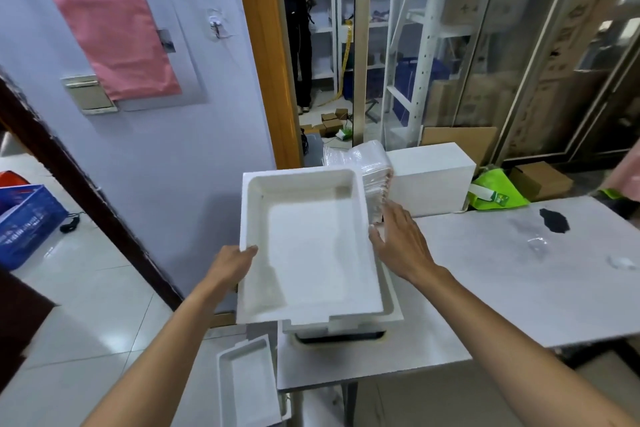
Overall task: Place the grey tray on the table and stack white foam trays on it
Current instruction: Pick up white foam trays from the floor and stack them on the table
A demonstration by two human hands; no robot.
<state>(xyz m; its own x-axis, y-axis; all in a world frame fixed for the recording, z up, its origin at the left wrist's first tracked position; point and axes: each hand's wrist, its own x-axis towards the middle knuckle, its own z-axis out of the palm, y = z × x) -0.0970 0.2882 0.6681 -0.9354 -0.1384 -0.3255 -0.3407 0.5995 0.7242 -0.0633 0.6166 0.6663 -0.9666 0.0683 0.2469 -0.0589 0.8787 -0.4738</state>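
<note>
A large white foam tray (304,246) is held tilted over the table's left end. My left hand (233,262) grips its left rim and my right hand (398,243) presses against its right rim. Beneath it lies another white foam tray (391,314), stacked on the grey tray (341,337), of which only a dark front edge shows. The stack rests on the white table (502,270). One more white foam tray (247,381) stands lower down, left of the table's near corner.
A stack of plastic-wrapped foam trays (372,166) and a white foam box (433,177) stand behind the table. A dark patch (554,220) marks the tabletop. A blue crate (24,222) sits far left. A person stands in the doorway (298,35) beyond.
</note>
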